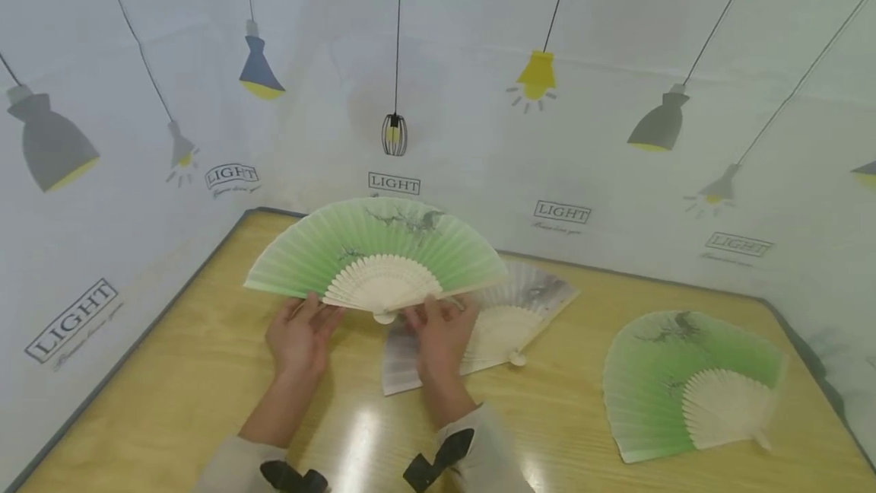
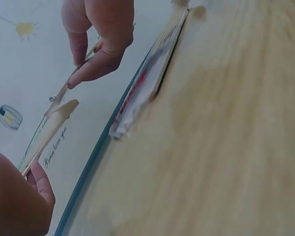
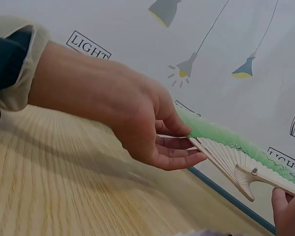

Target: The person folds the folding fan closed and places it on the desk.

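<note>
Fan in pale green (image 1: 376,253), with a dark branch print and pale sticks, is held spread in the air above the bench (image 1: 561,432), arched toward twelve o'clock, with its rivet end (image 1: 385,318) at six, toward the person. The left hand (image 1: 301,341), at about half past seven from its middle, pinches the left end of the lower edge between thumb and fingers. The right hand (image 1: 441,337), near half past four, pinches the other side in the same way, close to the sticks.

The step in hand looks to be holding the fan fully spread by both outer sticks, perhaps to open or adjust it. The next move, I judge, calls for the two hands to work evenly, so the pleats do not twist, and for care at four o'clock: there a grey fan (image 1: 503,329) lies spread on the bench, partly hidden behind the right hand and the raised fan.

Farther out, between three and four o'clock and well apart from both, a second green fan (image 1: 667,394) lies spread, its pivot pointing to about four. Beyond the bench, from ten round to two, stands a pale backdrop (image 1: 465,135) printed with hanging lamps.
</note>
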Demonstrator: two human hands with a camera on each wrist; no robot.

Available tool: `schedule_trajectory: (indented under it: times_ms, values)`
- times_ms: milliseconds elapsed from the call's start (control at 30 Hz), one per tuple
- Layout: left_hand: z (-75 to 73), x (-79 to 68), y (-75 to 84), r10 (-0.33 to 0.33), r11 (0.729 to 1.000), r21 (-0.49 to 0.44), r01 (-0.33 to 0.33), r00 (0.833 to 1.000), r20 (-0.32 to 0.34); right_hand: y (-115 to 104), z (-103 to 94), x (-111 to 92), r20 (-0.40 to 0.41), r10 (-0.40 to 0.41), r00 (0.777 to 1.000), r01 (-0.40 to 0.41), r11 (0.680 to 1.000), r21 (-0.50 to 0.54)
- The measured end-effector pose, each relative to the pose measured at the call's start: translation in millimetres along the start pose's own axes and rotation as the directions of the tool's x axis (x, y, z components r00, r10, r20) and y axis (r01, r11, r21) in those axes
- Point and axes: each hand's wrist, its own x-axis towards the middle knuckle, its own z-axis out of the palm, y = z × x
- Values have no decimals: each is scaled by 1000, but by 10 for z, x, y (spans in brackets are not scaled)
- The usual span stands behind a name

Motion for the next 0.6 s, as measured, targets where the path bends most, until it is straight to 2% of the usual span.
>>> schedule_trajectory:
  times_ms: [67, 233, 433, 600]
  values:
    - [57, -15, -28, -2, 1000, 18, 1, 1000, 12, 15, -74, 71, -6, -6, 1000, 5, 999, -52]
    - [209, -45, -146, -28, 998, 51, 26, 998, 49, -6, -244, 216, 4, -69, 998, 69, 997, -40]
    - [268, -103, -272, -121, 993, 13, 120, 993, 14, -181, -332, 163, -63, -16, 998, 13, 999, -43]
    - [300, -110, -298, -142, 990, 7, 141, 989, 36, -215, -416, 195, -22, -68, 997, 66, 996, -66]
